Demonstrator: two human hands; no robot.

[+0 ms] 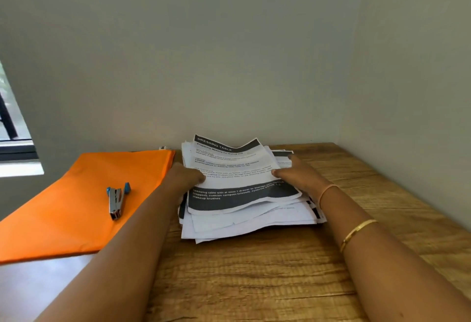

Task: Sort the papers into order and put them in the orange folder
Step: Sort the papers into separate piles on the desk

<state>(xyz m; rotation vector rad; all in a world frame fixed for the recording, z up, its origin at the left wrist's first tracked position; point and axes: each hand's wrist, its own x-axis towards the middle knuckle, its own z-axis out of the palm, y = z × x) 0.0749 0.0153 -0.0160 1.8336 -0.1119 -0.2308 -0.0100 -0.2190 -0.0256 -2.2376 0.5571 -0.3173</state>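
White printed papers (244, 222) are lying at the far edge of the wooden table (254, 283); our left hand (183, 176) and right hand (298, 174) are pinching the top sheet (234, 169).

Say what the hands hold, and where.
Both grip the papers: left hand at the left edge, right hand at the right edge, thumbs on top.

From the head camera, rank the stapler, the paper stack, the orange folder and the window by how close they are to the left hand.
1. Paper stack, held by the left hand.
2. Orange folder, just left of the hand.
3. Stapler, farther left, lying on the folder.
4. Window, far left.
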